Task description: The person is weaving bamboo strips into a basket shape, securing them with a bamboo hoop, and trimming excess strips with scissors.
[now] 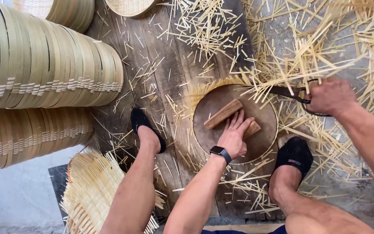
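A: Since the round woven disc lies flat on the floor planks between our feet, its untrimmed strip ends fan up and right, toward the shears.

B: Grip state?

A: Our right hand is closed round the shear handles, blades aimed left at the rim. Our left hand lies open, palm down, pinning the wooden block on the disc.

B: Nearer hand?

A: Right one reaches the fringe.
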